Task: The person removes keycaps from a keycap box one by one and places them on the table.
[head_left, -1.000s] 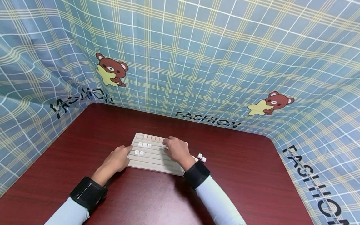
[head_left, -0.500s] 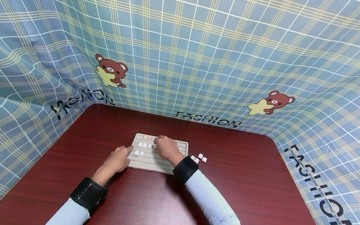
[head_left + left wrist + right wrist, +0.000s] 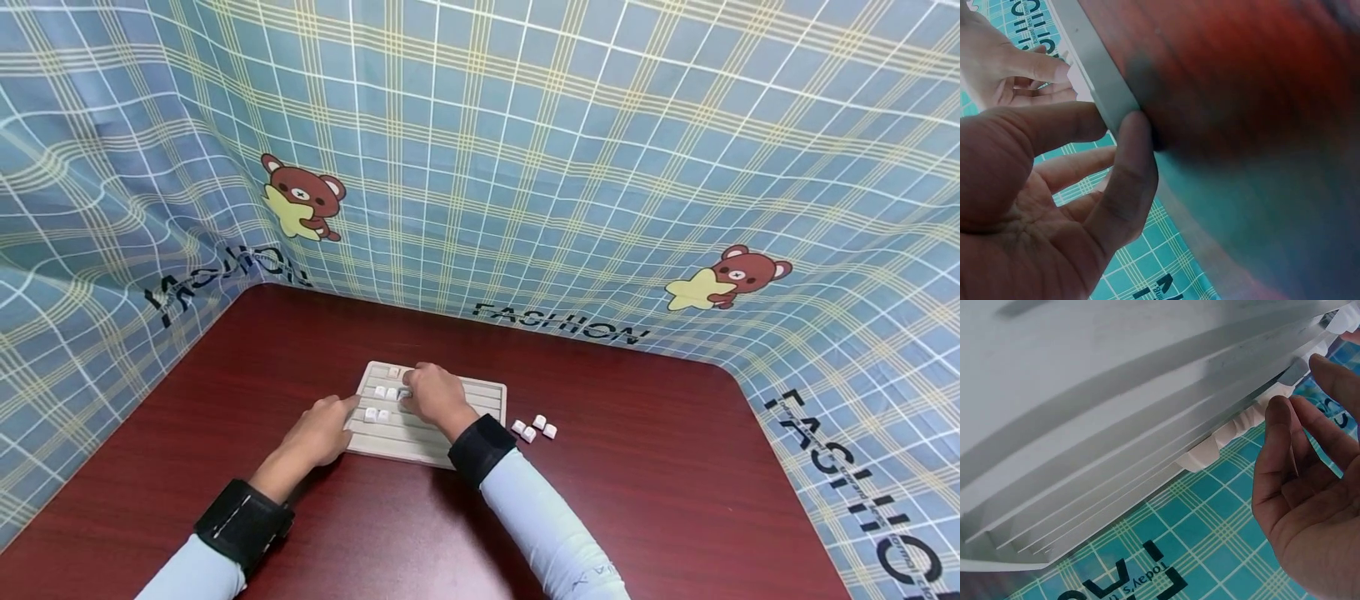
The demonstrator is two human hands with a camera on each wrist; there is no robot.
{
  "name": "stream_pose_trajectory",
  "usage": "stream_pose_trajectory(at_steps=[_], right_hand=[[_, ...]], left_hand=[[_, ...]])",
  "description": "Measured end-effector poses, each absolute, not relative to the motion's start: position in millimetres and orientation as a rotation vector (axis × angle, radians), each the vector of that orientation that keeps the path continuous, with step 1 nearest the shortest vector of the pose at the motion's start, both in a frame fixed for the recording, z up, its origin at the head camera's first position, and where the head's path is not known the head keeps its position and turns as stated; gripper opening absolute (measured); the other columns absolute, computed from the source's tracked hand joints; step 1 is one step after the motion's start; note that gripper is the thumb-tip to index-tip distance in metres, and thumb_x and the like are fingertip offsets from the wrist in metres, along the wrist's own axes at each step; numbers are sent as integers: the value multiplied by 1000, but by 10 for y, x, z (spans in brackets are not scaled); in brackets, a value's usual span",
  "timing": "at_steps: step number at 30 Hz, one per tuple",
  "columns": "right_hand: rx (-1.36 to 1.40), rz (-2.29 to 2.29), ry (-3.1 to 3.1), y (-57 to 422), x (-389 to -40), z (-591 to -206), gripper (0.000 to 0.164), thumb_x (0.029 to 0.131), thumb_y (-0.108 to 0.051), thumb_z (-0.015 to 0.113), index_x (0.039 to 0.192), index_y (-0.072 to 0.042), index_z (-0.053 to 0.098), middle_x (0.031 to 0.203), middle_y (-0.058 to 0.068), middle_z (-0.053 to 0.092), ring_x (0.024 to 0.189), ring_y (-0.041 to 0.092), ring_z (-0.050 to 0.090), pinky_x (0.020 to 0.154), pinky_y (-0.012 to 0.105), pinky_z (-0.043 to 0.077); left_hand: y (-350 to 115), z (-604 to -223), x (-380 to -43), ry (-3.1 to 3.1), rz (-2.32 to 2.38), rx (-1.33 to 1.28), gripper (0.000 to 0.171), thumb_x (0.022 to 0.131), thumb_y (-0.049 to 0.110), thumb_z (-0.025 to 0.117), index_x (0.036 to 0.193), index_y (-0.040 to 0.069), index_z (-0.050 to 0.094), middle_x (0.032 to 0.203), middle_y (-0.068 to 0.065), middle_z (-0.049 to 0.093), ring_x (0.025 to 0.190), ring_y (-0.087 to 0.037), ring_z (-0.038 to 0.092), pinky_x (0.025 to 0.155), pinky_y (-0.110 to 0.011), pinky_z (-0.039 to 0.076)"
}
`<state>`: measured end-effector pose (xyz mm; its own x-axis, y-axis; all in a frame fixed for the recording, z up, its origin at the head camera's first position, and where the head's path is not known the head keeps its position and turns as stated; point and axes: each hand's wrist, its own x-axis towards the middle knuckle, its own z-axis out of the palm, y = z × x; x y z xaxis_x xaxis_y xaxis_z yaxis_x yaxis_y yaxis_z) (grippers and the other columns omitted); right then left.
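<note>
Shifting leftward, right hand (image 3: 437,397) brings work near small white square keycaps (image 3: 392,393), grip unclear; left hand (image 3: 320,429) pinches off-white ridged board (image 3: 401,438).

Both arms out in front! Our left arm (image 3: 197,569) angles forward, and our left hand (image 3: 318,429) pinches, thumb (image 3: 1054,126) and forefinger (image 3: 1134,165) bent, tips close together; our right arm (image 3: 543,518) slants inward, and there's our right hand (image 3: 438,396), further ahead, back uppermost, fingers (image 3: 1272,447) bent.
</note>
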<state>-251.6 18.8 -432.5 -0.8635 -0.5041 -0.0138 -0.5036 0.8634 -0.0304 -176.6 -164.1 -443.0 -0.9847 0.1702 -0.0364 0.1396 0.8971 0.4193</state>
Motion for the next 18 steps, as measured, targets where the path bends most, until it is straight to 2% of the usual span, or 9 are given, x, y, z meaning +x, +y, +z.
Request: stream_pose_trajectory(at_steps=[3,7,18], right_hand=[[-800,-20,3002,176,-2540,-4349,15,89,-34,70,85,-20,68,106,0,68,91,15,67,64,28,52],[-790,-2,3002,161,-2542,-4379,16,88,-34,71,82,-20,67,97,-1,67,86,14,66,62,28,51],[-764,-3,3014,134,-2538,-4407,11,87,-34,72,83,-24,69,104,-5,69,88,11,66,59,27,50]], left_hand=[[-1630,-4431,-1769,2985,656,241,52,80,-1,64,131,-5,57,109,-29,60,99,-44,63,76,-53,53],[-1630,-4433,-1762,2978,647,233,52,80,0,64,132,-4,56,110,-28,60,99,-44,63,77,-53,53],[-1644,-4428,-1757,2992,667,261,52,78,-1,65,130,-4,58,104,-27,61,93,-43,64,73,-53,53]])
